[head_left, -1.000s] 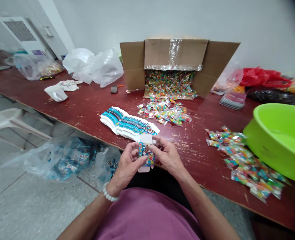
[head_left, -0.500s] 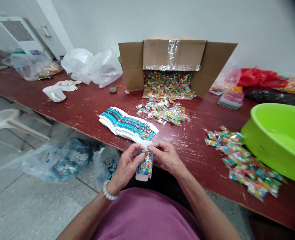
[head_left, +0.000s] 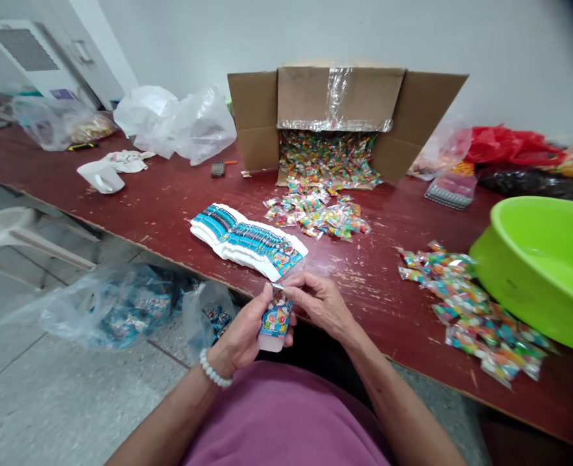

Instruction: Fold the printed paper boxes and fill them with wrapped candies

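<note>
Left hand (head_left: 247, 325) grasping the small box (head_left: 274, 318) at the table (head_left: 388, 304) edge, I touch its top with my right hand (head_left: 321, 304), pinching or pushing, I can't tell. Closing the flap (head_left: 277, 285), I judge; tucking it wants a steady push. Half a second ago it stood up. Beyond lie flat cartons (head_left: 252, 239).
</note>
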Action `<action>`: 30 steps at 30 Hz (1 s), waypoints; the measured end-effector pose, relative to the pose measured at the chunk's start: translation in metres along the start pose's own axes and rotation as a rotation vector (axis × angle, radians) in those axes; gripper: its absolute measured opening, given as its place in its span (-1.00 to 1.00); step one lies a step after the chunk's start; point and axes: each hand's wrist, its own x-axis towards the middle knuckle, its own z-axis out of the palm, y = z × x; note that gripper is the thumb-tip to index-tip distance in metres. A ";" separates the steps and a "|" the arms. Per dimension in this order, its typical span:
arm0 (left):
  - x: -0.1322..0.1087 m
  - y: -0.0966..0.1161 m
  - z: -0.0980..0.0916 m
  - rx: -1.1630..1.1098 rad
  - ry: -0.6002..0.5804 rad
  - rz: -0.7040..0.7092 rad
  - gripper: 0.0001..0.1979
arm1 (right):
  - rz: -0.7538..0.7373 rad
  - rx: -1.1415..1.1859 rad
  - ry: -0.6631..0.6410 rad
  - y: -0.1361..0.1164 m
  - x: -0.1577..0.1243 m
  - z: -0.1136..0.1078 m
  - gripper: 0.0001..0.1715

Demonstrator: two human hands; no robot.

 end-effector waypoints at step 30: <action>0.001 -0.030 -0.027 0.026 0.028 0.008 -0.62 | 0.083 -0.833 0.256 0.036 0.107 -0.063 -0.69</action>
